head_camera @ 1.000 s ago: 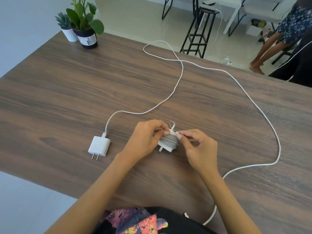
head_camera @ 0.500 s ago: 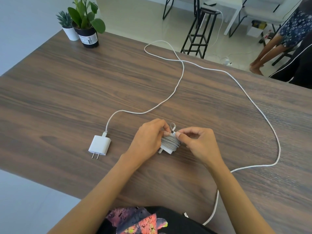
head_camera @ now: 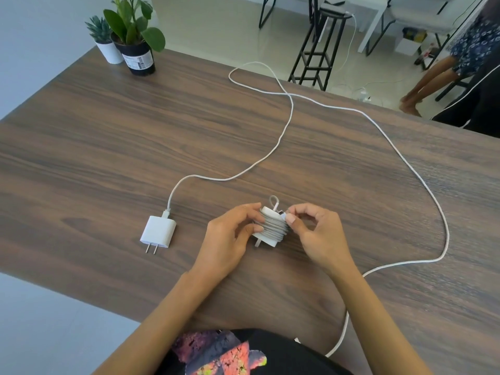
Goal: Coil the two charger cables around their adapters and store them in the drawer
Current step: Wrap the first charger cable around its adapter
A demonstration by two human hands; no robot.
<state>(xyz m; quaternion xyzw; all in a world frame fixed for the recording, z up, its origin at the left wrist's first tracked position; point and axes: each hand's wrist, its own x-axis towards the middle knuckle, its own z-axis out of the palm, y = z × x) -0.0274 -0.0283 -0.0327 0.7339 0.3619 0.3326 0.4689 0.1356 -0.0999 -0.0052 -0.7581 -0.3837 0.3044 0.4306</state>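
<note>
While the left hand (head_camera: 230,236) grips the wrapped adapter (head_camera: 270,228) at table (head_camera: 81,147) centre, the right hand (head_camera: 316,234) pinches its cable tip. One coil looks nearly finished; at nine o'clock the second adapter (head_camera: 158,231) lies with its cable (head_camera: 384,131) loose. No drawer shows.

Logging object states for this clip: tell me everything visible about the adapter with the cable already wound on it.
The wound adapter is a small white plastic block, its grey-white cable coiled in tight turns round its middle. It rests on the wooden table, metal prongs pointing toward the person. A small cable loop sticks up at its far end. The left hand holds its left side; the right hand pinches the cable's end at its right.
</note>
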